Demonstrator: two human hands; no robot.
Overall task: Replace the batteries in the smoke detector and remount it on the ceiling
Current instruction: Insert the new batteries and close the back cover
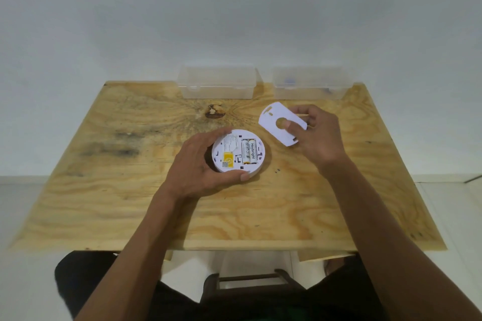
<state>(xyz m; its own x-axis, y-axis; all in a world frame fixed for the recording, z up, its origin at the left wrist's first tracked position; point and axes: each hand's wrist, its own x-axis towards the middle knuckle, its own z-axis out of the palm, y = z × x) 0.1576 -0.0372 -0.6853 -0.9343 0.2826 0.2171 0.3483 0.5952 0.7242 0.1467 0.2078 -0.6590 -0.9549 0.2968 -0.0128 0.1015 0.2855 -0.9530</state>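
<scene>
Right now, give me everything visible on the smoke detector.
The smoke detector is a round white plastic disc lying back-side up on the wooden table, near its middle. Its battery bay is uncovered and holds two cells side by side; one reads "Heybright". A yellow label with a small code square beneath it sits left of the bay, with fine print above that is too small to read. The left hand cups its left and near rim. The right hand holds a white plate, apart from it.

Two clear boxes (216, 83) (310, 84), possibly empty, block the table's (104, 203) far edge; the near half lies open.
</scene>
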